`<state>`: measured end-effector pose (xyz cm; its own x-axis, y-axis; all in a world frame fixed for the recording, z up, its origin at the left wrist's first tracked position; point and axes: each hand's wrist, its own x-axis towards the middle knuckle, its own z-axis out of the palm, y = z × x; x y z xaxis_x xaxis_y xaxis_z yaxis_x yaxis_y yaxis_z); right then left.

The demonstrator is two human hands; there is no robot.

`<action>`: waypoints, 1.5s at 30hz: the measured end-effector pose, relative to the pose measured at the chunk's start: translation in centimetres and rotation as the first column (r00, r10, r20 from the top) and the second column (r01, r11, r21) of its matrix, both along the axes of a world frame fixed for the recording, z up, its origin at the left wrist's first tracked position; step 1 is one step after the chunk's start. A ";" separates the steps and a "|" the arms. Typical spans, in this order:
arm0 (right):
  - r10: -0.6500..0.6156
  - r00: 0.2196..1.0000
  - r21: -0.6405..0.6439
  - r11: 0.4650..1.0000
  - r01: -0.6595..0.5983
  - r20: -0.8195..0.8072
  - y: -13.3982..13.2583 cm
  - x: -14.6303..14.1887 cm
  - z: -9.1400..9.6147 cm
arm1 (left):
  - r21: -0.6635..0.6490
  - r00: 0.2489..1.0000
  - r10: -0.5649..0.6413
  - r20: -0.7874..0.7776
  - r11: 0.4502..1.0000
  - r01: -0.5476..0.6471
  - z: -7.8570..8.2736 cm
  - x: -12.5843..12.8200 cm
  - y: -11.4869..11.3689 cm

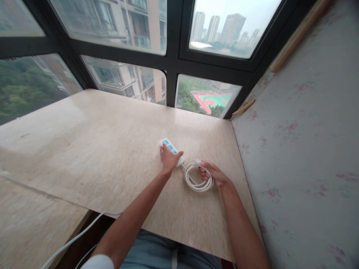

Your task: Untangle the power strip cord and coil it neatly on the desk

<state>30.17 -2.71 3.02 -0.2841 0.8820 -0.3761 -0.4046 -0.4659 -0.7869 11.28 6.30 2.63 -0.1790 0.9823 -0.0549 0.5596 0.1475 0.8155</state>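
A white power strip with blue sockets lies on a beige stone sill below the windows. My left hand rests over its near end, thumb on one side and fingers on the other, gripping it. Its white cord is wound into a flat coil just to the right. My right hand is closed round the right side of that coil, with the plug end sticking out above my fingers.
Dark-framed windows run along the far edge of the sill. A wall with pale floral paper closes the right side. Another white cable hangs below the near edge at the left. My lap sits under the front edge.
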 end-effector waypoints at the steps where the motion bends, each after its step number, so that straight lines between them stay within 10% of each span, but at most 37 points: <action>1: -0.008 1.000 0.016 1.000 0.008 0.011 -0.4 0.0 0.0 | -0.022 0.997 -0.022 -0.074 1.000 0.021 -0.1 0.5 0.2; 6: -0.074 0.987 0.129 0.990 0.056 0.140 -2.2 0.5 0.2 | 0.032 0.959 -0.269 -0.090 0.962 0.273 -0.8 2.5 0.8; 12: -0.158 0.942 0.194 0.976 0.103 0.294 -3.6 0.9 0.2 | 0.101 0.769 -0.637 -0.042 0.763 0.638 -1.6 4.0 2.4; 24: -0.347 0.800 0.293 0.930 0.223 0.490 -4.5 1.5 -0.8 | -0.038 0.413 -0.910 -0.021 0.414 0.910 -0.4 7.6 3.6; 28: -0.372 0.771 0.299 0.922 0.245 0.516 -4.7 2.2 -1.1 | 0.042 0.473 -0.879 0.061 0.475 0.879 -1.0 8.0 3.2; 35: -0.421 0.725 0.340 0.901 0.268 0.545 -4.6 2.7 -1.6 | 0.210 0.825 -0.426 0.371 0.904 0.373 -2.6 5.3 -0.9; 45: -0.589 0.755 0.211 0.808 0.549 0.288 -4.5 3.2 -1.7 | 0.086 0.771 -0.559 0.304 0.822 0.562 -0.7 2.4 -5.0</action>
<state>33.38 -7.17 1.34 0.4041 0.8808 -0.2466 -0.2806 -0.1372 -0.9500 13.70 1.30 1.93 0.4309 0.9021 -0.0218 0.2711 -0.1064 0.9567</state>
